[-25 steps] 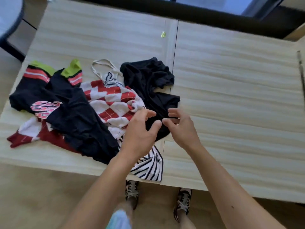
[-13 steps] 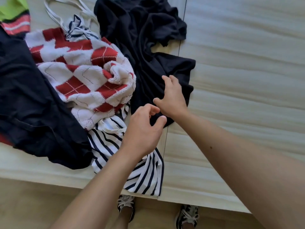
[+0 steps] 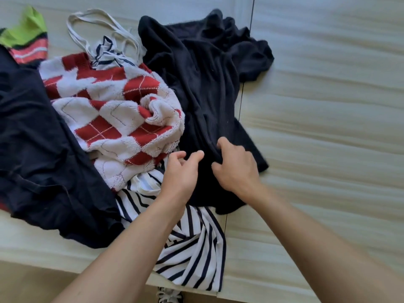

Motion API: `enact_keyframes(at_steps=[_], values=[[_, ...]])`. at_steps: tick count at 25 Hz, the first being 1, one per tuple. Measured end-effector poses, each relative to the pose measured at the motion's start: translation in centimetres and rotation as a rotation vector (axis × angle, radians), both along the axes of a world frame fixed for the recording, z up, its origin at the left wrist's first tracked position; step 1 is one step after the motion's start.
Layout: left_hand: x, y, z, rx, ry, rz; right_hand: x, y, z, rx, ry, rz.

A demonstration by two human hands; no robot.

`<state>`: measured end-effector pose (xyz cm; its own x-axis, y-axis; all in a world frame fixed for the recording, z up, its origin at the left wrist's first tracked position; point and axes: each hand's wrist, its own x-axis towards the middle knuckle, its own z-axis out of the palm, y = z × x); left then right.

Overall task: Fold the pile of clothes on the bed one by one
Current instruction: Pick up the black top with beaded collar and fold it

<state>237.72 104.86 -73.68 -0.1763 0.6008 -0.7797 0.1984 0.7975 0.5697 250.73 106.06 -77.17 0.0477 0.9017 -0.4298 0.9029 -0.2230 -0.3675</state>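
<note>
A heap of clothes lies on the pale wooden surface (image 3: 328,106). A crumpled black top (image 3: 203,79) is at the heap's right side. My right hand (image 3: 236,167) pinches a fold of its lower part. My left hand (image 3: 181,173) hovers just left of that, fingers curled and apart, over the black top's edge and a black-and-white striped garment (image 3: 192,248). A red-and-white argyle knit (image 3: 113,119) sits in the middle. A dark navy garment (image 3: 37,149) with green and pink cuffs (image 3: 28,44) covers the left.
White straps (image 3: 91,25) of the striped piece loop out at the back. A seam (image 3: 247,68) splits the surface into two panels. The striped garment hangs over the near edge, and a shoe (image 3: 168,296) shows on the floor below.
The view has closed in on the heap. My right hand has closed on a fold of the black top. My left hand has come up beside it.
</note>
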Motion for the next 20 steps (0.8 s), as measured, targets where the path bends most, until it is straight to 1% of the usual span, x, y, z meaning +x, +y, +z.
enact_keyframes(at_steps=[2,3,4,5,6,7,8,9,10,11,12,13,16,17,18,19,20], values=[[0.8,0.8,0.6,-0.025,-0.099,0.12,0.2,-2.5,3.6,0.014,0.235,0.0],[1.3,1.0,0.6,0.006,-0.114,0.125,0.5,-3.4,5.1,-0.043,0.366,0.033],[1.8,1.0,0.5,0.058,-0.111,0.098,1.1,-4.1,6.1,-0.144,0.469,0.084],[2.4,0.8,0.5,0.108,-0.09,0.039,1.8,-4.5,6.8,-0.276,0.525,0.136],[2.9,0.2,0.5,0.134,-0.055,-0.043,2.9,-4.6,7.0,-0.424,0.541,0.156],[3.3,-0.6,0.3,0.145,-0.031,-0.13,3.8,-4.6,7.0,-0.541,0.551,0.124],[3.5,-1.6,0.1,0.141,-0.03,-0.212,4.9,-4.5,6.7,-0.58,0.569,0.027],[3.7,-2.7,-0.2,0.116,-0.046,-0.282,5.7,-4.3,6.2,-0.521,0.567,-0.121],[3.8,-3.8,-0.5,0.088,-0.066,-0.334,6.6,-4.0,5.4,-0.38,0.499,-0.283],[3.8,-5.0,-0.6,0.068,-0.081,-0.385,7.2,-3.7,4.7,-0.229,0.375,-0.412],[3.8,-6.3,-0.3,0.067,-0.098,-0.451,7.5,-3.5,4.1,-0.141,0.27,-0.478],[3.8,-7.6,0.0,0.068,-0.121,-0.543,7.6,-3.4,3.5,-0.129,0.236,-0.512],[4.2,-10.1,0.7,-0.014,-0.126,-0.959,6.8,-3.5,1.2,-0.188,0.295,-0.511],[4.2,-10.6,0.1,-0.052,-0.097,-1.039,6.3,-3.9,0.4,-0.214,0.265,-0.468],[4.2,-10.8,-0.5,-0.059,-0.049,-1.035,5.7,-4.6,-0.7,-0.242,0.2,-0.401],[4.1,-10.5,-0.9,-0.038,0.009,-0.942,5.3,-5.3,-1.7,-0.268,0.111,-0.326],[4.0,-10.1,-1.4,0.002,0.066,-0.792,5.1,-6.1,-2.4,-0.275,-0.01,-0.254]])
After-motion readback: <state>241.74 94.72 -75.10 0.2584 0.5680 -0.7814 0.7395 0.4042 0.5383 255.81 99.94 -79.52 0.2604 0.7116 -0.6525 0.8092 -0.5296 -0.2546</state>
